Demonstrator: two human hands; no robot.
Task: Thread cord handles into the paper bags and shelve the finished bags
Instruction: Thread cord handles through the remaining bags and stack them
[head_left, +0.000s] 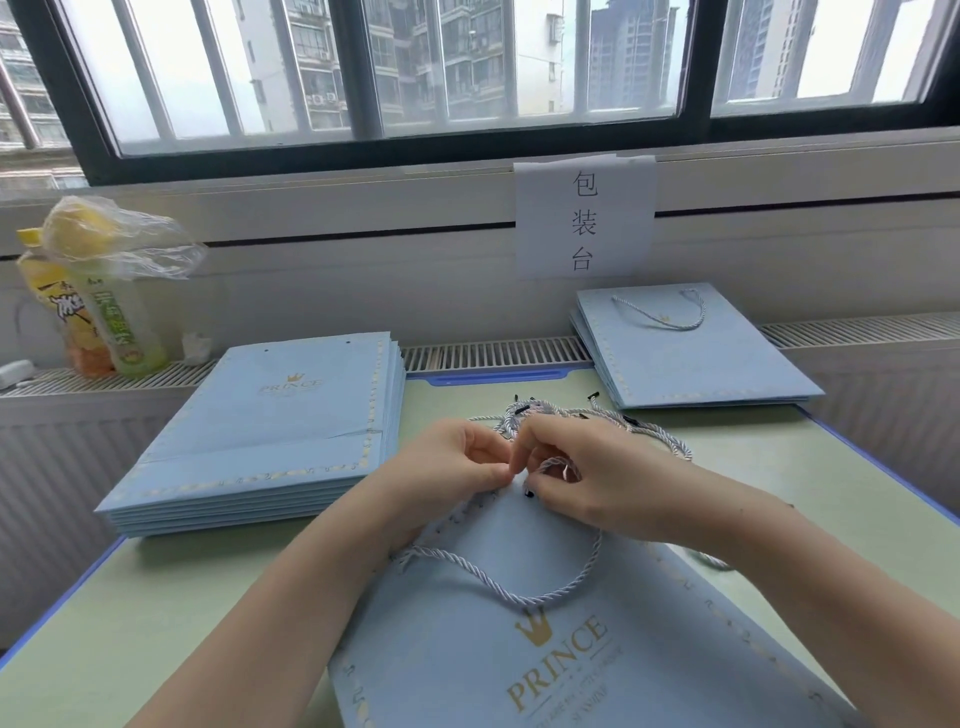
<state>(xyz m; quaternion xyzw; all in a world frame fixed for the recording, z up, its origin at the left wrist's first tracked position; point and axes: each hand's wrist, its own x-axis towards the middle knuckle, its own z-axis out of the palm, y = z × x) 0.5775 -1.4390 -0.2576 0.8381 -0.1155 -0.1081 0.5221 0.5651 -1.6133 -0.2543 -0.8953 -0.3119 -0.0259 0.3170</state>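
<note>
Hiding the bag's (545, 649) top edge, both hands' grip pinches cord (558, 462).

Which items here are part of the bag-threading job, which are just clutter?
Job: bag being threaded; its cord handle; loose cords; unthreaded stack; finished stack; left hand; right hand.

Clutter: drink bottles; plastic bag; paper sign.
</note>
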